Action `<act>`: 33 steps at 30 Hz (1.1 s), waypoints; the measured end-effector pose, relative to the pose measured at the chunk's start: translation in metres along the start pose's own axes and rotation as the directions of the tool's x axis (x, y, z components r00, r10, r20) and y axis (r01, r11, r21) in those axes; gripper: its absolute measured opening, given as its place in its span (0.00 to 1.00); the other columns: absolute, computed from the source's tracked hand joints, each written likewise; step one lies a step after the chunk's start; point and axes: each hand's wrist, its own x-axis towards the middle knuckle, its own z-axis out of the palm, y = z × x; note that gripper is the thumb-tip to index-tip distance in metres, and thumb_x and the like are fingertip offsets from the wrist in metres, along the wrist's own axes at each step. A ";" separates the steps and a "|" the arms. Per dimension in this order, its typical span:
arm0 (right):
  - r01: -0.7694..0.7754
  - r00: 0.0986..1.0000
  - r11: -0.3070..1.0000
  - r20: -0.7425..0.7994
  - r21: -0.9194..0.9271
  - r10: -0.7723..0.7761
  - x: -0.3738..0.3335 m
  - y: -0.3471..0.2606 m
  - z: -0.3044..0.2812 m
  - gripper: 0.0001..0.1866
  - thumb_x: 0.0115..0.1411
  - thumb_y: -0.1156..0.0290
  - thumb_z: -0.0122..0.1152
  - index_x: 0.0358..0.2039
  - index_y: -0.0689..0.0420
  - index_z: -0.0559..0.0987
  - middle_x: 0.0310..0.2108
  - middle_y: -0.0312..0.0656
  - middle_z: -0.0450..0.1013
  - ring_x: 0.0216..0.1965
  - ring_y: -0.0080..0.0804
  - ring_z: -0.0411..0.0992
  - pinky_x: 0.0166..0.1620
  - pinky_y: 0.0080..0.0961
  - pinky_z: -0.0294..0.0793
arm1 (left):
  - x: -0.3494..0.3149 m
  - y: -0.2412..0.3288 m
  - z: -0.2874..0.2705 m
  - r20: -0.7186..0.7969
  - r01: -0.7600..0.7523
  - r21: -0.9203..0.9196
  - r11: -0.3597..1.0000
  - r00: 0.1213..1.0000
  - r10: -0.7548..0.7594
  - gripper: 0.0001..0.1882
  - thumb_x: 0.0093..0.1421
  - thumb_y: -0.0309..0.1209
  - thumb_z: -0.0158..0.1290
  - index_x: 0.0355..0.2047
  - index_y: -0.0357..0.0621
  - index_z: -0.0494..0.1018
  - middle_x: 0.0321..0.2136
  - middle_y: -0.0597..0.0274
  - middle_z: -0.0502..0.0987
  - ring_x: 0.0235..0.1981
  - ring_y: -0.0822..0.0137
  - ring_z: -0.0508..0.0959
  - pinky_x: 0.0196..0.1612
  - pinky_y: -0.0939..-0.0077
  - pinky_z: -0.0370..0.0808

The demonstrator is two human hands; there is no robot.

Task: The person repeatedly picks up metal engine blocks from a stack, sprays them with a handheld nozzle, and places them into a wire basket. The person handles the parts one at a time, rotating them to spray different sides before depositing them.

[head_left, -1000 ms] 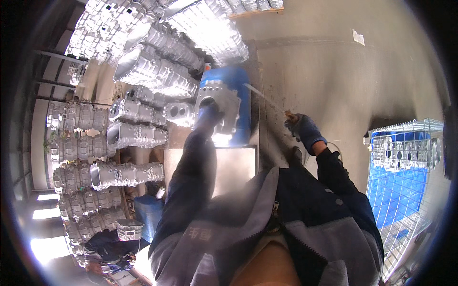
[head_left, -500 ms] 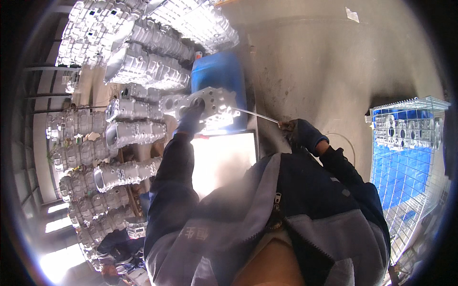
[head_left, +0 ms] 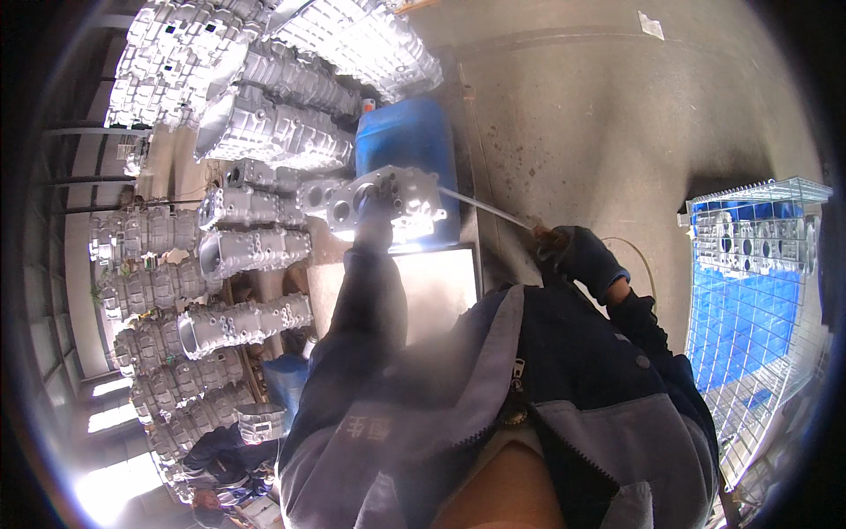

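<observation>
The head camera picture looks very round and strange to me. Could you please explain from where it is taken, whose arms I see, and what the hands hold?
The camera sits on a person's head and looks down, and its fisheye lens bends straight edges. The two dark sleeves from below are that person's own arms. The left hand, gloved, holds up a grey cast metal part with round holes in front of a blue drum. The right hand, also gloved, grips a thin rod-like tool that points toward the part. Under the arms is a pale flat worktable. At the left are stacks of similar metal castings; at the right stands a wire cage holding more castings.
</observation>
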 end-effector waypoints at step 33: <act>0.260 0.959 0.886 0.211 -0.384 -0.190 0.010 -0.019 -0.019 0.14 0.59 0.69 0.63 0.44 0.57 0.83 0.30 0.48 0.81 0.31 0.34 0.79 0.40 0.26 0.78 | 0.033 -0.009 -0.028 0.106 -0.018 0.506 0.862 0.994 -0.042 0.28 0.69 0.51 0.45 0.53 0.36 0.68 0.36 0.49 0.75 0.38 0.51 0.74 0.46 0.60 0.73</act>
